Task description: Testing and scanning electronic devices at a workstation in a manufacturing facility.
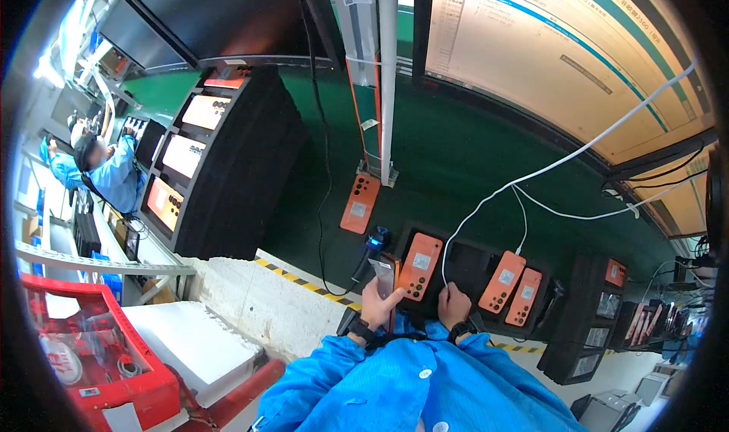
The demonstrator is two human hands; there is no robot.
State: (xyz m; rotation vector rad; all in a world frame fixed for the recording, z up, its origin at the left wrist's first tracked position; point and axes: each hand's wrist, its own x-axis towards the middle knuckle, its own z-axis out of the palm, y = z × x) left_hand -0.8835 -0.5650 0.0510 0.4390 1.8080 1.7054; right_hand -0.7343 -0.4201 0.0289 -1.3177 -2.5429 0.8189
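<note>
My left hand [375, 308] is closed around a phone [385, 275], held upright and tilted, with an orange edge and a pale, reflective face. My right hand [455, 306] is closed on the end of a white cable [444, 263]; the tip is hidden in the fingers. Between the hands lies an orange phone [421, 263], back up, on a black tray [465, 269]. Right of my right hand lie a second orange phone [502, 282], with a white cable plugged into its top end, and a third orange phone [524, 298].
Another orange phone [359, 203] lies farther back, near a blue-lit handheld device [376, 238]. Black foam racks [235, 159] with phones stand left, and another rack [583, 318] right. A monitor [562, 60] rises behind. A red case [99, 356] is at lower left. Other people work far left.
</note>
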